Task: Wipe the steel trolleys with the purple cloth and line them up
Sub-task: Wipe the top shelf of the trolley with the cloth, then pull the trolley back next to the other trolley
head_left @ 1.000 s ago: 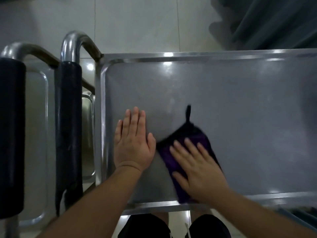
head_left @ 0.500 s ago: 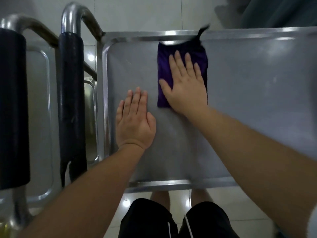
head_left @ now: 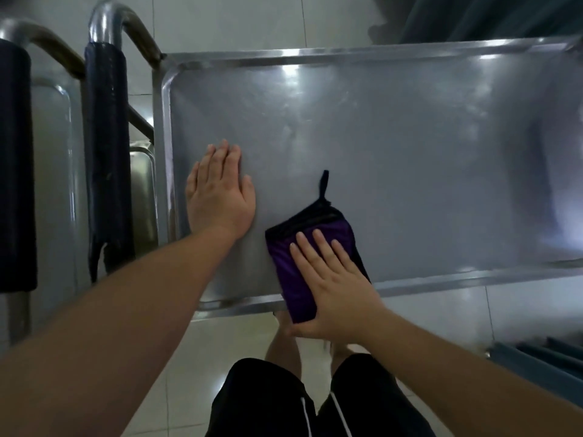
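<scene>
In the head view, the folded purple cloth (head_left: 310, 263) is pressed flat under the open palm of the right hand (head_left: 334, 291), not clenched, at the near rim of the steel trolley (head_left: 378, 55), part of it overhanging that rim, while the left hand (head_left: 219, 192) is laid flat and empty on the tray near the trolley's left wall. The cloth is judged soft and light, best driven by palm pressure over the slick steel. A second trolley (head_left: 53, 184) and two black-sleeved handles (head_left: 105, 159) stand close to the left of the steel trolley and may crowd lining up.

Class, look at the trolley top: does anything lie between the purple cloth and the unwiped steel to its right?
Nothing visible does. The purple cloth lies under the right hand at the tray's near rim; the steel rightward is bare. The left hand rests on the other side.
</scene>
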Demonstrator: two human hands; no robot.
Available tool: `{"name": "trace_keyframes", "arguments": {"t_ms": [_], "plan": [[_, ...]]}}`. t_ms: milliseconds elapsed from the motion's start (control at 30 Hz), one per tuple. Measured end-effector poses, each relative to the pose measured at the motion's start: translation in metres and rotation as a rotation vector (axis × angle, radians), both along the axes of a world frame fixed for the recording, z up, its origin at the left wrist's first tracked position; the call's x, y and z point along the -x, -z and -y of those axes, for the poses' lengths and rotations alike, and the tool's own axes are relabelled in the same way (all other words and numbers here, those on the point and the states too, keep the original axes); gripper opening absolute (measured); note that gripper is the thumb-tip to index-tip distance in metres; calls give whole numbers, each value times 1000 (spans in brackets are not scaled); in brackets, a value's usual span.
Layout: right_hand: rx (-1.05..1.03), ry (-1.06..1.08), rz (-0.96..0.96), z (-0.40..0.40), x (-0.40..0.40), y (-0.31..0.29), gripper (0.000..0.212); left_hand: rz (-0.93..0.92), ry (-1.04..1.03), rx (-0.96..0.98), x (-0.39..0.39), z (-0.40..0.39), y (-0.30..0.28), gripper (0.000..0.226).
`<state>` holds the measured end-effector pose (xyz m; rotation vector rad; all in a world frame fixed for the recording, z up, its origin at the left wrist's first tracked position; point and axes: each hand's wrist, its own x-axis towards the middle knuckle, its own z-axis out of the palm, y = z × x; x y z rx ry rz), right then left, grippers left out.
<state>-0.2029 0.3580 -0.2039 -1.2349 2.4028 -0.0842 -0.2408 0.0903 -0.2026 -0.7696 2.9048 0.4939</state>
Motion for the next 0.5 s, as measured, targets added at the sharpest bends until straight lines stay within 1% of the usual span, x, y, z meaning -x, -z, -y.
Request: {"name": "trace_keyframes", "arguments": {"t_ms": [33, 100, 167, 233, 367, 500], "plan": [[-25, -55, -4, -5, 1, 0, 125, 17, 12, -5, 2, 0, -3, 61], [-68, -123, -4, -16, -2, 1, 112, 74, 43, 0, 7, 0, -12, 64], [-80, -147, 3, -22, -6, -1, 97, 115, 55, 9, 5, -1, -23, 64], [-86, -173, 25, -27, -8, -7, 91, 131, 69, 10, -8, -13, -37, 62], [-95, -193, 132, -35, -8, -29, 80, 192, 149, -17, -65, -69, -65, 58], [-142, -98, 251, -39, -19, -60, 76, 182, 152, -8, -129, -131, -85, 53]]}}
